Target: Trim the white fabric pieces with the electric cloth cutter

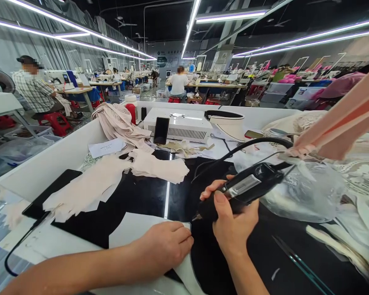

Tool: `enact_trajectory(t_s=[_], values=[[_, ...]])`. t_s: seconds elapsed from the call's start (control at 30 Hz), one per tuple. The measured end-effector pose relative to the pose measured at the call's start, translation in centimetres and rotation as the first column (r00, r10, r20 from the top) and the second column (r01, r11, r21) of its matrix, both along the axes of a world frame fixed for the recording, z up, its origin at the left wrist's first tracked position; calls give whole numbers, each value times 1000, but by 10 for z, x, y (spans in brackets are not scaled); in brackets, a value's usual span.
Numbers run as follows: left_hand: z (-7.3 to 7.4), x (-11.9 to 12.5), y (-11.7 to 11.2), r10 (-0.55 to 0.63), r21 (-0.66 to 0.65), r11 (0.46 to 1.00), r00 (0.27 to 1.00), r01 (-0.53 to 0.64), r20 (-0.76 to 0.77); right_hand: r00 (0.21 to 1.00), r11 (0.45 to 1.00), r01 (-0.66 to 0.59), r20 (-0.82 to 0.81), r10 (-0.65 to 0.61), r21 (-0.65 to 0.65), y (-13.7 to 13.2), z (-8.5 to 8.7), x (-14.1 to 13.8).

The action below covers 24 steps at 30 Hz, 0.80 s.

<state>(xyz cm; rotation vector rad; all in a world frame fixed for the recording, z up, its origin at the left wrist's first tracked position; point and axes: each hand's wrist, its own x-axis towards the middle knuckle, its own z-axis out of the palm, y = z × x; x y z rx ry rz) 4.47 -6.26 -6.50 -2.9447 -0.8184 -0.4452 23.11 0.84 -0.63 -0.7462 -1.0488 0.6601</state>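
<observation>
My left hand (169, 243) is closed, its fingertips pinching the edge of a pale fabric piece (135, 227) on the black work surface (141, 192). The piece runs on beneath the hand toward the front edge. In my right hand (233, 221) is a black corded electric hand tool (249, 182), with fingers wrapped round its lower body. Its narrow tip points down and left, close to the pinched edge; whether it touches the fabric I cannot tell. A black cable (252, 143) arches behind it, near a hanging pink fabric strip (335, 127).
Cut beige fabric pieces (95, 182) lie left of centre. Behind stand a white vented box (178, 123), a phone (161, 130) and a thread cone (130, 110). Tweezers (301, 262) and a plastic bag (307, 192) are at right. Co-workers sit at sewing tables beyond.
</observation>
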Motion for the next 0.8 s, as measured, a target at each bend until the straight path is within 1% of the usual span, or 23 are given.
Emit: enact_trajectory(t_s=[0.27,0.43,0.57,0.63,0.8], values=[[-2,1,0,-12,57,998,1000,10,21,999,999,-41,-29,41,-6,-6,3,2],[2,1,-1,0,67,998,1000,-1,7,997,998,-68,-39,68,5,-9,5,3],[5,0,-1,-2,80,997,1000,2,11,995,995,-90,-30,91,32,-11,2,2],[2,-1,0,-7,72,997,1000,6,16,996,995,-89,-24,90,43,-11,1,1],[-8,0,0,11,43,999,999,-13,37,997,995,-80,-14,81,51,-12,-2,1]])
